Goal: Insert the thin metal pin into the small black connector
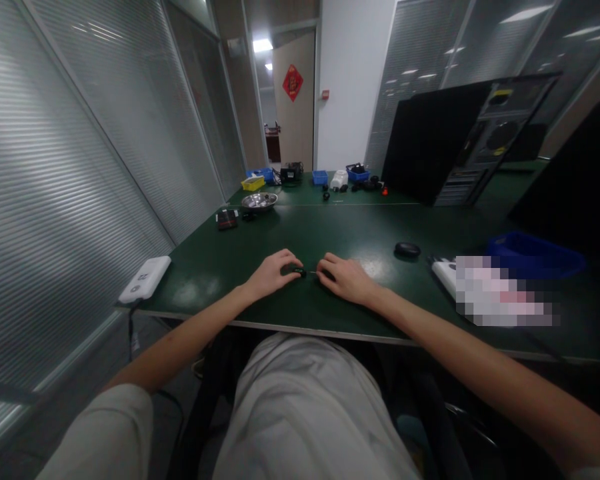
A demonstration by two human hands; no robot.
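Note:
My left hand (276,275) rests low over the green table (330,230), thumb and fingers closed on a small black part (301,272) that bears tiny light marks. Facing it from the right, my right hand (347,277) pinches a thin, pale, pin-like tool (313,272). The tip points left at the black part, with a small gap between them. What the part is, and the tool's other end inside my fingers, I cannot make out.
A black computer mouse (407,250) lies to the right, before a blue tray (535,255). A white device (146,279) sits at the left edge. Farther back are a metal bowl (259,202), a dark box (227,220) and a black computer case (435,137).

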